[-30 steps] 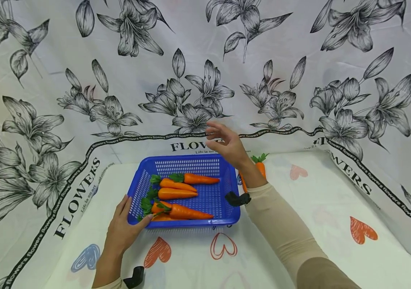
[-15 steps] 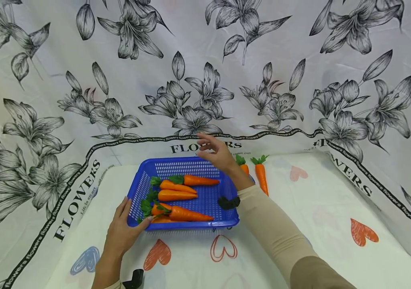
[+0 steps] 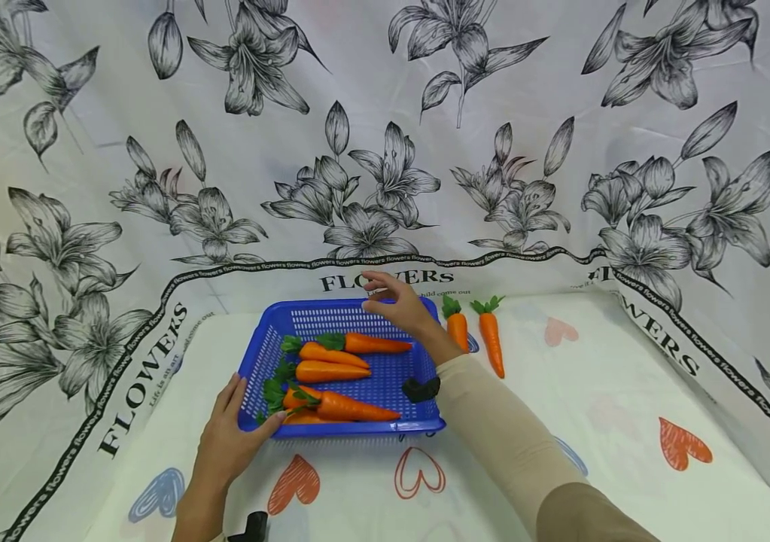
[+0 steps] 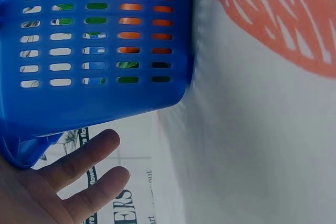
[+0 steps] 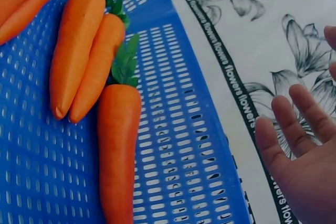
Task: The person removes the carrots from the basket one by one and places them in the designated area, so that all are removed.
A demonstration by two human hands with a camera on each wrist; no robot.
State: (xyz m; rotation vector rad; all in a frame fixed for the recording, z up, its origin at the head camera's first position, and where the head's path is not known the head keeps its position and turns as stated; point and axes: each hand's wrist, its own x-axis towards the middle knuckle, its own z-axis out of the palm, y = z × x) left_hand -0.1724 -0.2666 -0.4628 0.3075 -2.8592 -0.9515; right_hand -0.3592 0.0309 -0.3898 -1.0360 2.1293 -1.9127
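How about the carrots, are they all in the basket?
No, two carrots lie on the tablecloth, right of the basket.

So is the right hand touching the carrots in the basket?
Apart. The right wrist view shows the basket wall between the right hand and the carrots.

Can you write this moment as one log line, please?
left hand: at front left corner of basket | right hand: near basket's far side, holding nothing | inside: carrots | table: two more carrots

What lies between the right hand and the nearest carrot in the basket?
In the right wrist view, the basket's slotted wall and printed cloth lie between that carrot and the right hand.
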